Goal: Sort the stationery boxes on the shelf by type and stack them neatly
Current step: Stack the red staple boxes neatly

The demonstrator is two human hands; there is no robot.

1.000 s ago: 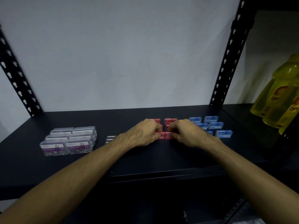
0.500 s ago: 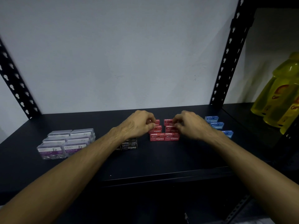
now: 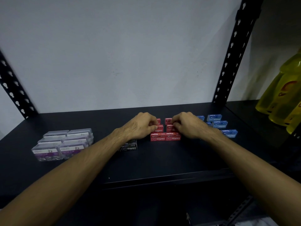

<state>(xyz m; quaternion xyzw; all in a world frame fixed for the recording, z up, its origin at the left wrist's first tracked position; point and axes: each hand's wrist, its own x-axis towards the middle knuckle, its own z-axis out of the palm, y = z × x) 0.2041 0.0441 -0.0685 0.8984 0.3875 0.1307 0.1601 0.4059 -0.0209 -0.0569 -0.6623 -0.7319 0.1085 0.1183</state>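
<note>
Red staple boxes (image 3: 165, 138) partly hidden by left hand (image 3: 140, 125) and right hand (image 3: 187, 124) pinching them.

Single head-worn wide-angle view, looking forward and slightly down onto a dark shelf (image 3: 162, 160).

The camera sits just in front of the shelf's near edge and above it, facing the pale back wall (image 3: 130, 54); both forearms enter from the bottom corners and meet at mid-shelf. Wide-angle bending tilts the perforated uprights (image 3: 234, 51) at far left and right. Only this one view exists, so no overlap with another.
</note>
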